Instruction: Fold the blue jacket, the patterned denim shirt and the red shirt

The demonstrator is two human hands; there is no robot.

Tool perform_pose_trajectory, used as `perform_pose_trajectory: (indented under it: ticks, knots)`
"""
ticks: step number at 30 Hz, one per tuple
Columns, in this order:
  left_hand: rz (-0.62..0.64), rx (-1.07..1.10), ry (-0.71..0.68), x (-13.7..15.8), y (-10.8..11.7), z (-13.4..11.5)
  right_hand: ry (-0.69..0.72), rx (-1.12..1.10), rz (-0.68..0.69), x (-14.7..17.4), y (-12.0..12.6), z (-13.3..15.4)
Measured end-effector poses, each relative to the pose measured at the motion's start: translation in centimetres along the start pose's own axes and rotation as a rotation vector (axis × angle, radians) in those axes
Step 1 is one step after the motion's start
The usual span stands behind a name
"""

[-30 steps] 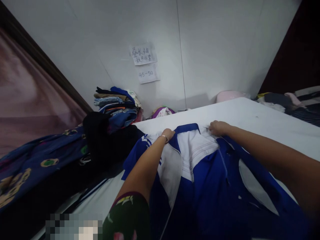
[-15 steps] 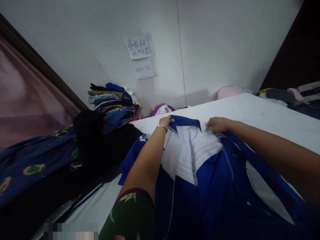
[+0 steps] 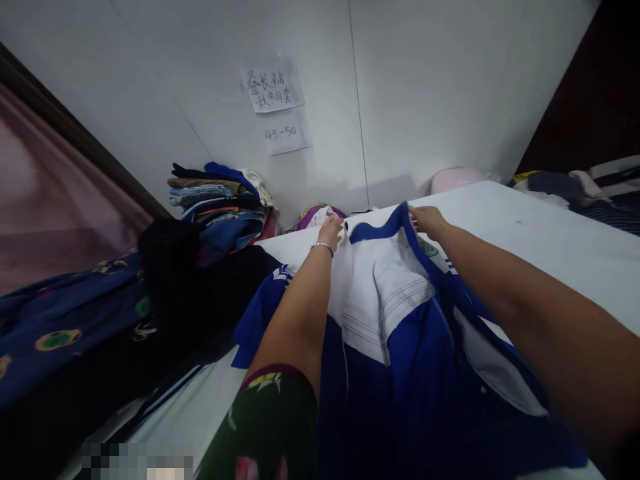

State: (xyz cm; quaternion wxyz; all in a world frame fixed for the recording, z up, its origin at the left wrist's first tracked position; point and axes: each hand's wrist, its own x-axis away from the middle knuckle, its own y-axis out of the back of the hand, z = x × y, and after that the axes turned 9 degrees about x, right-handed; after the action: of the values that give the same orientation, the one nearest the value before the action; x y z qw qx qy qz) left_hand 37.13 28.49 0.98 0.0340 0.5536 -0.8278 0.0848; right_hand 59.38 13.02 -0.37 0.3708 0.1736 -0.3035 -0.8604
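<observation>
Between our left hand [image 3: 331, 231] and right hand [image 3: 426, 221], blue-white jacket [image 3: 413, 343] gapes; fingers closed, both pinch collar [image 3: 375, 231]; uneven tug could skew it.

Blue-and-white jacket [image 3: 415, 360] spread on a white table [image 3: 550, 233], collar [image 3: 375, 231] toward the wall [image 3: 425, 80]. Our left hand [image 3: 331, 233], bracelet [image 3: 323, 247] at the wrist, pinches the jacket near one collar end; our right hand [image 3: 425, 221] grips the other, raised. Leftward we note a black garment [image 3: 233, 283], behind it a folded clothes stack [image 3: 220, 197]. Two handwritten papers [image 3: 274, 88] on the wall.
</observation>
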Motion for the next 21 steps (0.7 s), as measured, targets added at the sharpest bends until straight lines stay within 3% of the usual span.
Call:
perform_pose_trajectory:
  ticks: [4,8,10,12,15,18,21]
  knots:
    - [0.03,-0.142,-0.011,2.3,1.5,1.4,-0.047,-0.01,0.179,2.0,-0.6,-1.4]
    - [0.071,-0.307,-0.021,6.5,4.8,1.9,-0.046,0.124,0.197,5.2,1.4,-4.3]
    - [0.122,-0.412,-0.023,9.9,6.5,1.9,-0.07,0.089,0.281,7.8,3.0,-5.8]
    - [0.257,-0.702,-0.138,14.3,8.2,2.0,-0.063,0.074,0.38,11.1,4.5,-7.2]
    - [0.346,-0.982,-0.303,21.5,9.8,2.6,-0.035,0.031,0.464,16.7,6.4,-8.9]
    - [0.382,-1.098,-0.305,27.5,10.5,3.8,-0.114,-0.03,0.439,21.6,7.4,-9.9]
    - [0.394,-1.14,-0.275,31.2,10.3,5.0,-0.131,-0.121,0.369,24.7,7.5,-10.1]
